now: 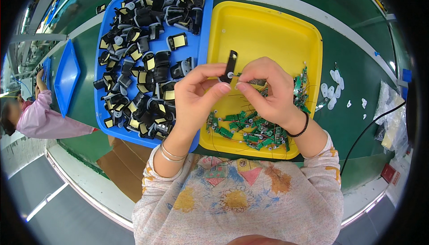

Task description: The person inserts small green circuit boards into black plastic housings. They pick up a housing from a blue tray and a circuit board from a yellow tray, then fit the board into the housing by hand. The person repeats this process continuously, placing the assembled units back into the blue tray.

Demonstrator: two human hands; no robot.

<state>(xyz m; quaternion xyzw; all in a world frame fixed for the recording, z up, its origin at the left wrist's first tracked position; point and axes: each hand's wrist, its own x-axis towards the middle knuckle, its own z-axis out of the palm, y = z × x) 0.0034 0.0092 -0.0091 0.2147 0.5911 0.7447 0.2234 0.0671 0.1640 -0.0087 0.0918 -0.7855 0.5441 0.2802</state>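
Note:
My left hand point(196, 88) is closed on a narrow black plastic piece point(232, 60), held upright between thumb and fingers above the yellow tray. A small round silvery part point(230, 74) lies against the lower end of this piece. Close beside it, my right hand point(270, 88) pinches thumb and forefinger together by thin wires. Part of a small circuit board point(257, 82) shows under the right fingers, mostly hidden. Beneath the hands, the yellow tray point(268, 19) carries a pile of green circuit boards point(261, 135) with thin wires and small round parts.
A blue tray point(154, 48) at left, full of black plastic housings point(145, 17) with pale yellow patches, adjoins the yellow one. White flat pieces point(331, 91) and clear plastic bags point(389, 115) lie at right, near a black cable point(357, 138). Far left, a person in pink point(49, 115) sits by another blue tray point(67, 79).

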